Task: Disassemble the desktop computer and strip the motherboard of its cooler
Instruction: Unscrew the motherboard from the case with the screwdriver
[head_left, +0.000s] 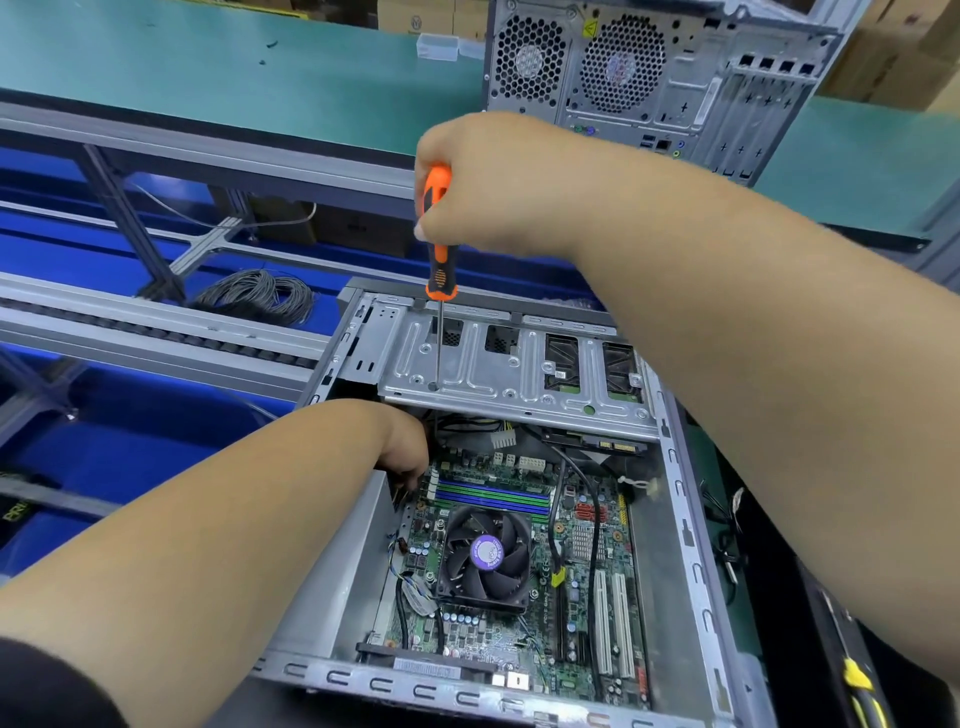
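An open desktop case (680, 519) lies on its side before me. Inside is the green motherboard (582, 613) with a black fan cooler (485, 553) on it. A metal drive cage (524, 374) spans the case's far end. My right hand (498, 182) grips an orange and black screwdriver (437, 244) held upright, its tip on a screw hole at the cage's left side. My left hand (402, 452) reaches down inside the case under the cage's left corner; its fingers are curled and partly hidden, and what they hold cannot be seen.
A second computer case (660, 78) stands upright at the back on a green bench top (260, 73). A coil of grey cable (260, 293) lies on the blue surface to the left, among aluminium frame rails. Black cables and a yellow-tipped tool lie at the right.
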